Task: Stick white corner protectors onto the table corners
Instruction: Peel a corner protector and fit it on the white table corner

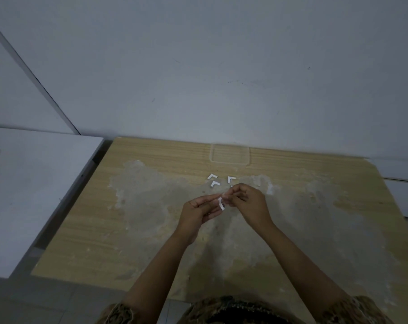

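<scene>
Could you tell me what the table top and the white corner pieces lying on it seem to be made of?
The table top looks like wood-grain laminate on board: pale printed grain lines, with a large dull grey patch where the surface layer appears worn or peeled. The white corner pieces look like thin, matte plastic or foam, flat L shapes with crisp edges; which of the two cannot be told from here.

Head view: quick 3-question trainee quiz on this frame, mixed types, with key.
1. True or false: both hands, left hand and right hand, hold one white corner protector above the table.
2. How many loose protectors lie clearly on the table beyond the hands?
3. The clear tray sits: A) at the table's far edge by the wall, B) at the near edge, C) on the floor.

Key: 1 true; 2 three; 3 A.
</scene>
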Motion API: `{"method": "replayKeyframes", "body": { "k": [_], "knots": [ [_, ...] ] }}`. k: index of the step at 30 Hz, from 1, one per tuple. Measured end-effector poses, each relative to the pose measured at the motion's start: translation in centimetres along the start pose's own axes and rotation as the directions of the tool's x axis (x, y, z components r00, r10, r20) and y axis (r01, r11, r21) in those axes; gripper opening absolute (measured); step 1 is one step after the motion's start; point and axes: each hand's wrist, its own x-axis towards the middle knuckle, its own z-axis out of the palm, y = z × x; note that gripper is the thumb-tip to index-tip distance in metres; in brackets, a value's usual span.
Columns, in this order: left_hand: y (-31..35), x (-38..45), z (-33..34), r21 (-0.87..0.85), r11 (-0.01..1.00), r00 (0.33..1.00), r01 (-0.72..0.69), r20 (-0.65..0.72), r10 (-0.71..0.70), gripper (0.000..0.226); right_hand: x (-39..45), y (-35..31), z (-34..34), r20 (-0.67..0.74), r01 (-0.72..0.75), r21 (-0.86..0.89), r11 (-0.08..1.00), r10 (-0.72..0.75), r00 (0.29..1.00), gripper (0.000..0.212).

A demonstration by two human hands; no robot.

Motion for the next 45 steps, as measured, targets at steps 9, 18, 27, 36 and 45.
{"method": "replayKeyframes", "body": {
  "k": [9, 18, 27, 36, 45],
  "knots": [
    [0.0, 0.4, 0.2, -0.170, 0.985, 0.997, 0.044, -0.062, -0.055, 0.023, -0.6, -0.1, 0.3, 0.039, 0.178, -0.261, 0.949, -0.174, 0.984, 0.005],
    [-0.2, 0.3, -0.9, -0.276, 0.961, 0.985, 0.028, -0.155, -0.073, 0.025, -0.3, 5.3, -1.2, -0.077, -0.224, 0.012, 0.975, 0.224, 0.972, 0.011],
    [-0.5, -0.9, -1.4, -0.240, 0.970, 0.986, 0.046, -0.147, -0.083, 0.026, -1.1, 10.5, -2.0, -0.134, -0.302, -0.100, 0.948, 0.288, 0.948, 0.006],
    [-0.9, -2.6, -2.2, -0.226, 0.972, 0.984, 0.067, -0.145, -0.102, 0.024, -1.2, 12.2, -1.9, -0.157, -0.342, -0.273, 0.899, 0.309, 0.938, 0.022],
    [-0.5, -4.4, -4.2, -0.208, 0.977, 0.980, 0.037, -0.186, -0.077, 0.021, -3.8, 5.2, 2.4, -0.011, -0.097, -0.193, 0.976, 0.096, 0.995, 0.023]
  ]
}}
